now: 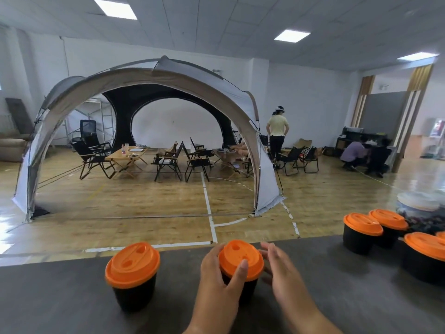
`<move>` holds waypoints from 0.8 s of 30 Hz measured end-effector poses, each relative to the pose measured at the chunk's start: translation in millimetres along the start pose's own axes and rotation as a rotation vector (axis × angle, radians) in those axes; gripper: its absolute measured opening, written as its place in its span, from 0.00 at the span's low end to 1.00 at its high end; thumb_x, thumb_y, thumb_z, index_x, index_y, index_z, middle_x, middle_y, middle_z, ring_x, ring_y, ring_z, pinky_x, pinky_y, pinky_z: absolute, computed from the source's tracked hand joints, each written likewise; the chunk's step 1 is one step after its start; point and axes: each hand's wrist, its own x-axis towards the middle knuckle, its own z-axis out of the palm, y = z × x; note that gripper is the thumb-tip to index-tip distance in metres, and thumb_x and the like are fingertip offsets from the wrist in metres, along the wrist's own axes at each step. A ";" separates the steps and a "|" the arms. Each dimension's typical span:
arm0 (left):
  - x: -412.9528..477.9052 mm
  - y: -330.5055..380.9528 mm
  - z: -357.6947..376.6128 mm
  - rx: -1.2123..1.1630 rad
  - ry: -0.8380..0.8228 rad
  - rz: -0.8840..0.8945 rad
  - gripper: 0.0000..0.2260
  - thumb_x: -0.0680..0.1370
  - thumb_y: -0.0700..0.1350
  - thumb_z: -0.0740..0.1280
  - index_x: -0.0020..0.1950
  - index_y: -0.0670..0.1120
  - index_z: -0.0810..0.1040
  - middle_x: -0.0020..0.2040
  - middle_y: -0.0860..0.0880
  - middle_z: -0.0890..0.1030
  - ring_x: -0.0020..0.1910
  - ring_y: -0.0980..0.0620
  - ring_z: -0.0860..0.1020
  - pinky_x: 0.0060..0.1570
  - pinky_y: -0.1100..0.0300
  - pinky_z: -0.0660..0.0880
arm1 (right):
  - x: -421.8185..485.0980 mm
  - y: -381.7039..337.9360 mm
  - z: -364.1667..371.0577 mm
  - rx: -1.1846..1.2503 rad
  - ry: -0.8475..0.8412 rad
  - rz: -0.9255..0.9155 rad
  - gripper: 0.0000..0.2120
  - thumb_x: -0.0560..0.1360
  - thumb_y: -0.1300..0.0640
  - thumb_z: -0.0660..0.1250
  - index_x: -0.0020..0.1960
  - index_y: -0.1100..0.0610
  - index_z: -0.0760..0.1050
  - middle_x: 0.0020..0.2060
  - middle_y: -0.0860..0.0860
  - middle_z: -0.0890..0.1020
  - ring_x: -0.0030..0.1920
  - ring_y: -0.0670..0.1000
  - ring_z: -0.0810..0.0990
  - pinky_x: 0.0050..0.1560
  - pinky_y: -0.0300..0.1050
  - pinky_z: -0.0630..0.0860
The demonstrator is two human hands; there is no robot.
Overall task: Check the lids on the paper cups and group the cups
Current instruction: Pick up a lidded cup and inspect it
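On the dark surface [72,297], close to the near edge, stood the middle cup [243,285], a black paper cup with its orange lid [240,257] seated on top. The left hand [216,278] grasped this cup from its left side, fingers curled round the wall and the thumb [238,271] laid over the front rim of the lid. The right hand [281,273] was released, its fingers loosely spread just beside the lid's right edge; whether they touched it could not be told. A second cup [132,271], also black with an orange lid, stood upright and alone to the left, apart from both hands. Far to the right, well apart from the held cup, the grouped cups [362,229] stood close together, three lidded ones plainly visible and the edge of a fourth lid at the picture's border. Behind them sat a blurred clear container [419,206] with a pale lid. Beyond the surface lay a wooden floor [144,208] with a large domed tent [144,92] sheltering folding chairs and low tables, and one person [278,131] stood at the tent's right.
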 end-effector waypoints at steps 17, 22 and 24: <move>7.0 1.7 -7.0 -0.346 -0.136 -0.052 0.09 0.79 0.51 0.62 0.58 0.61 0.70 0.57 0.61 0.75 0.54 0.67 0.75 0.46 0.74 0.72 | 32.9 -14.3 17.1 0.307 -0.028 0.284 0.11 0.79 0.51 0.65 0.51 0.56 0.83 0.46 0.58 0.85 0.50 0.58 0.83 0.53 0.54 0.79; 5.9 2.2 -5.8 -0.351 -0.128 -0.034 0.08 0.80 0.51 0.61 0.57 0.61 0.69 0.57 0.62 0.75 0.52 0.70 0.75 0.46 0.76 0.71 | 33.8 -8.6 20.7 0.320 -0.003 0.239 0.12 0.80 0.51 0.63 0.51 0.56 0.83 0.46 0.57 0.86 0.51 0.58 0.83 0.52 0.54 0.79; 6.1 3.0 -7.0 -0.362 -0.126 -0.040 0.07 0.80 0.51 0.60 0.57 0.62 0.68 0.57 0.63 0.73 0.54 0.68 0.73 0.46 0.74 0.70 | 34.1 -6.5 21.0 0.334 -0.003 0.237 0.13 0.80 0.51 0.63 0.51 0.55 0.84 0.45 0.57 0.86 0.51 0.57 0.83 0.55 0.55 0.79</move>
